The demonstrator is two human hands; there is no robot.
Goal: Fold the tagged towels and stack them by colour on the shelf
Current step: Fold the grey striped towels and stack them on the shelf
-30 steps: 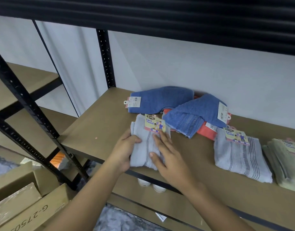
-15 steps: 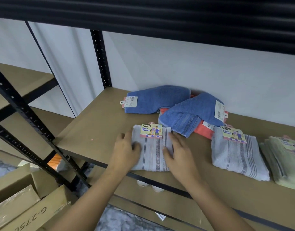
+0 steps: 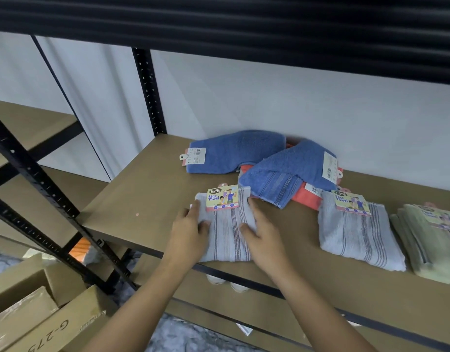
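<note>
Left hand [image 3: 191, 232] and right hand [image 3: 264, 240] laid flat with fingers straight, pressing either side of a folded grey striped terry towel [image 3: 226, 235], at the front edge of the brown board shelf [image 3: 142, 199], second grey striped towel [image 3: 358, 235] well to its right, blue terry towels [image 3: 244, 153] behind

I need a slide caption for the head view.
Left hand and right hand rest on a folded grey towel on the shelf.
</note>
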